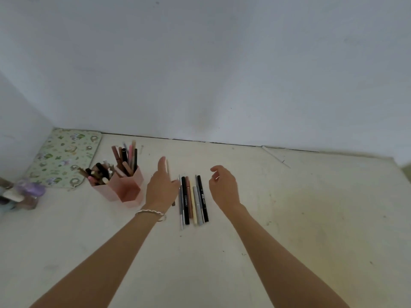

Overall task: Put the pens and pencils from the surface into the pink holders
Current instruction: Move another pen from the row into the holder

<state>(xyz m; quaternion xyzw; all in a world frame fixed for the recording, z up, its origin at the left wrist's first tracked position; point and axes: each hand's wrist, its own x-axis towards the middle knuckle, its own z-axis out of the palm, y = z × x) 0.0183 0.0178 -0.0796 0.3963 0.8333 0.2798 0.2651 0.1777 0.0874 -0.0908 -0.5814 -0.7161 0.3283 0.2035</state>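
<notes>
Two pink hexagonal holders (131, 188) stand side by side at the left, both stuffed with pens and pencils. Several pens and pencils (193, 201) lie in a neat row on the pale surface (289, 218), between my hands. My left hand (161, 190), with a bracelet on its wrist, sits between the holders and the row. It grips a thin beige pencil (168, 168) that sticks up beside the forefinger, with its brown end showing below the palm. My right hand (222, 188) hovers just right of the row, its fingers loosely curled and holding nothing.
A green patterned pad (66, 156) lies in the back left corner. Small bottles (24, 193) cluster at the left edge. A thin white stick (275, 156) lies near the back wall, which borders the surface.
</notes>
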